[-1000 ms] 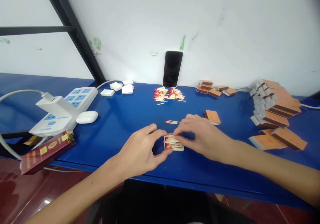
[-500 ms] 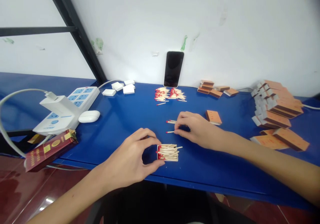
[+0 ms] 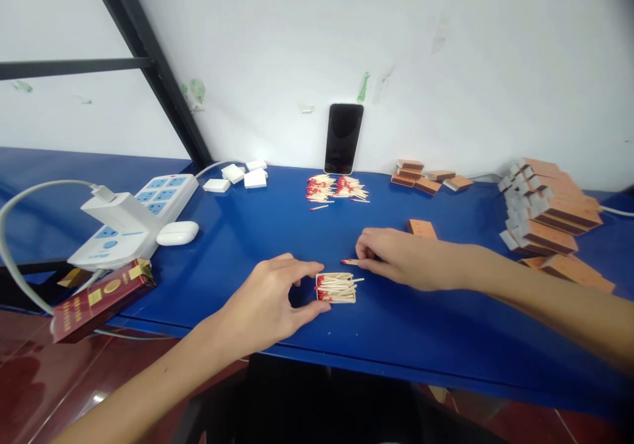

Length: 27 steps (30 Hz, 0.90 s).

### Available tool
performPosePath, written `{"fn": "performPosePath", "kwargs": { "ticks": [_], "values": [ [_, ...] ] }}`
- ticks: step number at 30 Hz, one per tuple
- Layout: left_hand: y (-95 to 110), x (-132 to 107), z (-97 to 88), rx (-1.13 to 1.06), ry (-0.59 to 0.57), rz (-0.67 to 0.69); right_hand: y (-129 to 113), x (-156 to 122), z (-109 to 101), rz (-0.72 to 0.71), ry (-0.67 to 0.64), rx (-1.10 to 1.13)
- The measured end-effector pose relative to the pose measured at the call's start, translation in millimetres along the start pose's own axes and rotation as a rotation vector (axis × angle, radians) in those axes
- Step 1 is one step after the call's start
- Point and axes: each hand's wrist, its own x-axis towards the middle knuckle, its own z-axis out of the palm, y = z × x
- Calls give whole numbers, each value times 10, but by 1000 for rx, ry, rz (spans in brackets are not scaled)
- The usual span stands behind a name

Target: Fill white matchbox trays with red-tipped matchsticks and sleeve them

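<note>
A small white matchbox tray (image 3: 341, 302) full of red-headed matches lies on the blue table. My left hand (image 3: 277, 298) grips its left end, thumb at the near side and index finger at the far side. One match sticks out past the tray's right edge. Just right of and beyond the tray, my right hand (image 3: 384, 254) is closed in a pinch on a few matches (image 3: 351, 261), their red heads pointing left. An orange matchbox sleeve (image 3: 422, 228) lies behind my right wrist, partly hidden by it.
Two piles of matches (image 3: 321, 186) lie below a phone (image 3: 343, 139) leaning on the wall. Orange matchboxes (image 3: 559, 199) are stacked at right, a few more (image 3: 413, 174) by the wall. At left are white trays (image 3: 255, 178), a power strip (image 3: 168, 189) and a dark red box (image 3: 102, 300).
My right hand has gathered the loose matches into its pinch and shifted slightly right and nearer. The left hand and the tray have moved a little away from the table's front edge.
</note>
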Motion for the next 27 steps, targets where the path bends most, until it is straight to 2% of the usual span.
{"fn": "performPosePath", "kwargs": {
  "ticks": [5,7,10,14,18,20,22,27],
  "values": [
    [-32,-9,21,-14,19,22,72,-96,105,-123,10,-306],
    [-35,-10,35,-17,30,35,82,-94,123,-129,27,-372],
    [-28,-24,54,2,53,79,-9,-99,57,-104,45,-316],
    [-18,-55,62,55,57,187,-273,-88,-66,-231,0,-170],
    [-25,-58,64,65,34,302,-435,-4,-53,-325,-48,-285],
    [-27,-49,68,67,35,315,-442,17,-48,-308,-65,-278],
    [-24,-43,71,65,43,314,-414,-7,-76,-260,-60,-159],
    [-4,-53,71,98,52,204,-282,-168,-106,-34,150,192]
  ]
}}
